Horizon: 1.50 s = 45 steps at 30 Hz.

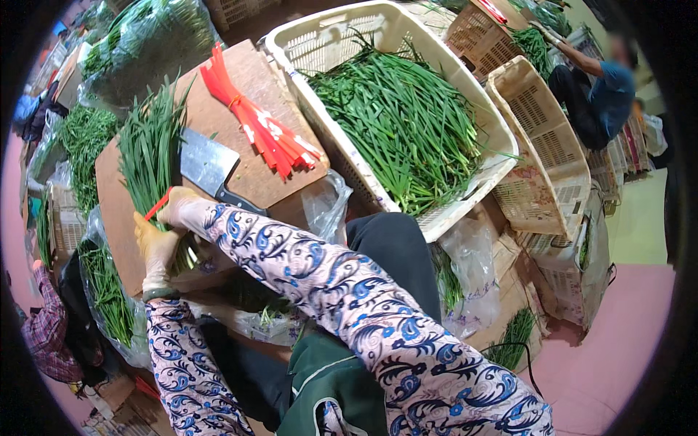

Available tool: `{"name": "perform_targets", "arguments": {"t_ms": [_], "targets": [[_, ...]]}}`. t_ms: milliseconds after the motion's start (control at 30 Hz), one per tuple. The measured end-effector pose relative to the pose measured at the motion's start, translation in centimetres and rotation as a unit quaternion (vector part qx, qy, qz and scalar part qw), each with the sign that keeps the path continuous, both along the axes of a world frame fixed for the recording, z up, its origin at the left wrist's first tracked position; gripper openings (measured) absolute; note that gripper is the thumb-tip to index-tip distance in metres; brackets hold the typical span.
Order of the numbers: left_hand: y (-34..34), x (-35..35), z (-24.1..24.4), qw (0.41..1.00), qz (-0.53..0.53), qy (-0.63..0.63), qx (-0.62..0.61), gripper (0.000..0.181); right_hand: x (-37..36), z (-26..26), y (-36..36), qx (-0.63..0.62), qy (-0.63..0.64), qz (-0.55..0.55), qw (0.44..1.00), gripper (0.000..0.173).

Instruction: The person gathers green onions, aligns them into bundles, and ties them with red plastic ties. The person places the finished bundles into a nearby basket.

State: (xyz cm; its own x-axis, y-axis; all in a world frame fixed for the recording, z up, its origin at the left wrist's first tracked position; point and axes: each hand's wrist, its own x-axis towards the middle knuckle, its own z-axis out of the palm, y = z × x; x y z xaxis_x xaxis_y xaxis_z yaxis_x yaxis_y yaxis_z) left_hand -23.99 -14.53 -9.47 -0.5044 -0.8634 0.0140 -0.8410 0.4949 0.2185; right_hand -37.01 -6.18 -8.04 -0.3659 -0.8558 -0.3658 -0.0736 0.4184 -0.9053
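Observation:
My left hand [158,243] and my right hand [181,205], both in pale gloves, meet around the lower part of a bunch of garlic chives [150,141]. Between them a red strip [157,204] crosses the stems, its ends at my fingers. The bunch lies on a wooden board [262,98] with its leaves pointing away from me and its pale stem ends towards me. Right of the leaves a cleaver [210,162] rests flat, its dark handle partly behind my right sleeve. A tied bundle of red strips [256,117] lies farther right on the board.
A white plastic crate [392,210] of loose chives stands right of the board. Empty-looking tan crates [537,141] lean beyond it. Bagged greens [109,294] flank the board's left side. A person in blue [611,98] sits far right; a checked sleeve [49,327] shows far left.

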Motion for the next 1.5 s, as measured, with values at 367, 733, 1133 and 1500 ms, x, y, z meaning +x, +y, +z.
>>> {"name": "perform_targets", "arguments": {"t_ms": [367,733,1133,1500], "targets": [[0.6,1.1,1.2,0.999,0.018,0.006,0.027,0.104,-20.0,-3.0,39.6,0.129,0.139,-0.241,0.952,0.02],[-1.5,1.5,0.6,0.999,-0.006,0.029,0.039,0.098,-18.6,-8.7,48.0,0.339,0.306,-0.111,0.883,0.02],[0.5,0.4,1.9,1.0,-0.017,0.015,0.012,0.091,-15.0,-6.3,42.0,0.331,0.146,-0.043,0.931,0.038],[1.6,0.0,2.4,0.999,-0.001,0.009,0.032,0.098,-13.9,-10.0,38.5,0.44,0.195,-0.132,0.867,0.037]]}}
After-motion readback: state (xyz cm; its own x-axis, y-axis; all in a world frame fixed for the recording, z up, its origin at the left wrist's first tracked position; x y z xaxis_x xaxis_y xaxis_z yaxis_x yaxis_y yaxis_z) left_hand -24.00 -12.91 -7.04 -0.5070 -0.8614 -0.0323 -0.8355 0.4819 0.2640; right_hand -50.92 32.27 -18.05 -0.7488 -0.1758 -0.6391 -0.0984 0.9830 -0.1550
